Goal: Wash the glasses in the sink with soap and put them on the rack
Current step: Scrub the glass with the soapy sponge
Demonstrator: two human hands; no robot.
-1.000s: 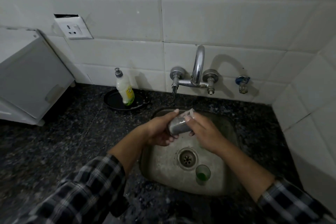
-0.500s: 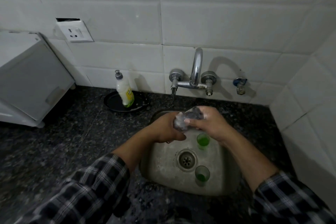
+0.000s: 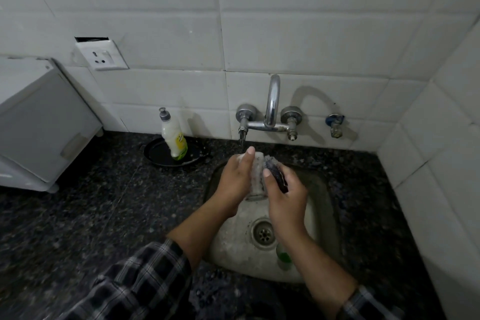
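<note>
My left hand [image 3: 235, 182] grips a clear, soapy glass [image 3: 257, 176] over the back of the steel sink [image 3: 322, 189], just below the tap spout. Pressed against the glass's right side is a dark scrubber [image 3: 276, 173], held in my right hand [image 3: 287, 197]. A green-tinted glass [image 3: 283, 258] stands in the sink near the front, partly hidden behind my right forearm. The drain [image 3: 263, 234] lies in the middle of the basin.
A chrome wall tap [image 3: 270, 117] hangs above the sink. A dish soap bottle [image 3: 175, 138] stands on a black plate [image 3: 158, 156] to the left on the dark granite counter [image 3: 91, 215]. A white appliance [image 3: 39, 122] sits far left. Tiled walls close the back and right.
Both hands lifted the glass toward the tap. The glass turned more upright, and the scrubber moved to its right side. A green glass seen mid-sink half a second ago is now hidden.
</note>
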